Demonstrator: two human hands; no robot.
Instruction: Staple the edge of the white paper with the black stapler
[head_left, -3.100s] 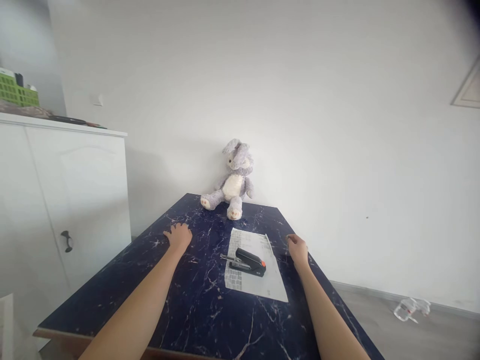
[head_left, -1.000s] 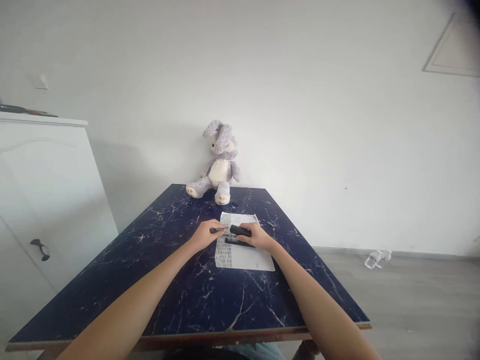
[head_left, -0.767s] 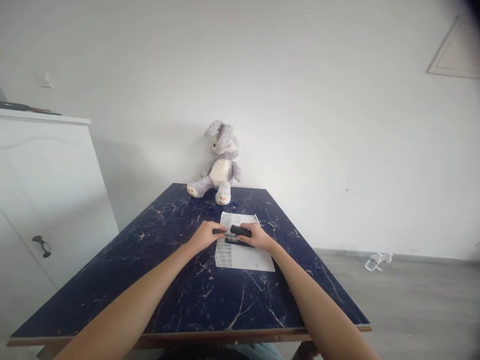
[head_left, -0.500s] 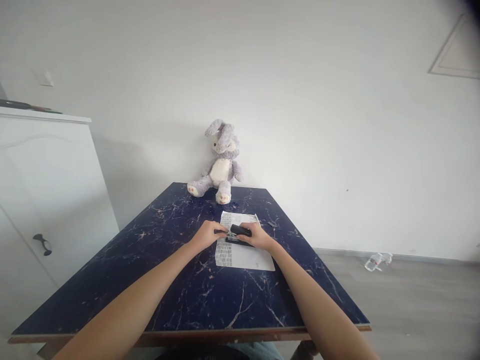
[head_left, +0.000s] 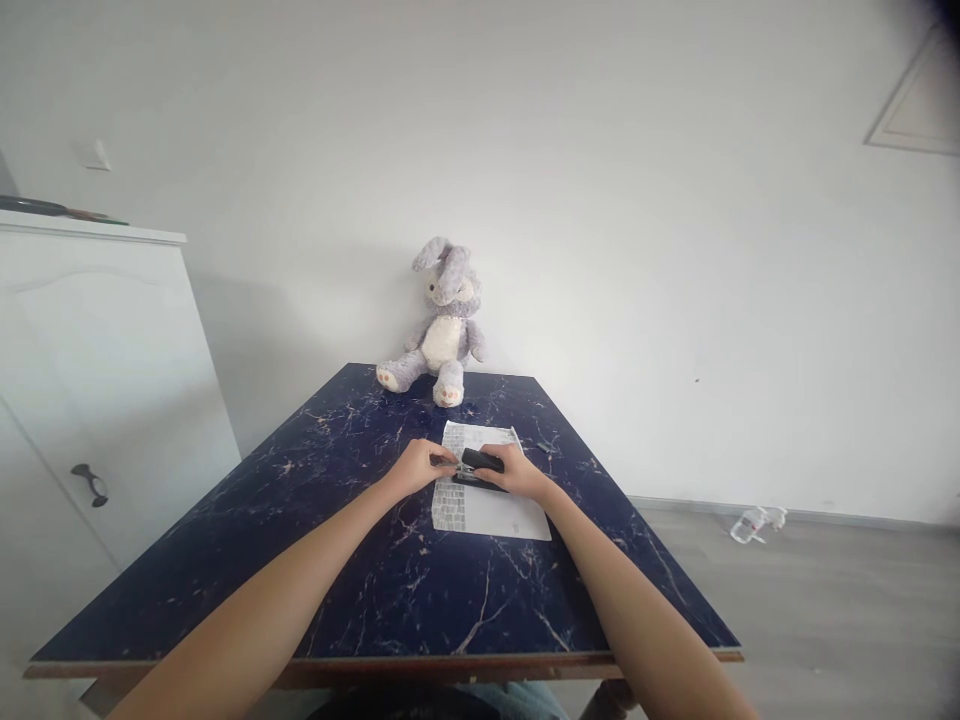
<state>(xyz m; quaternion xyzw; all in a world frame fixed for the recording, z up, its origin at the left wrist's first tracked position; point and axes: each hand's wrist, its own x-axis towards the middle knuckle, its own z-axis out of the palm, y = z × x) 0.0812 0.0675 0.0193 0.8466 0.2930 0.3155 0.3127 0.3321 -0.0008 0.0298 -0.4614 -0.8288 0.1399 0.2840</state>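
Observation:
A black stapler (head_left: 480, 464) lies on a printed sheet of paper (head_left: 487, 510) in the middle of the dark blue marble-patterned table (head_left: 375, 590). My right hand (head_left: 516, 474) is closed around the stapler's rear end. My left hand (head_left: 421, 466) pinches the metal part that sticks out of the stapler's front end; how far that part is pushed in is hidden by my fingers.
A grey plush rabbit (head_left: 441, 325) sits at the table's far edge against the white wall. A white cabinet (head_left: 90, 380) stands to the left. A crushed plastic bottle (head_left: 756, 521) lies on the grey floor at the right.
Three seconds ago both hands lay apart on the table, with the stapler untouched. Over the last second they have stayed on the stapler, the left fingers closing a little toward its front.

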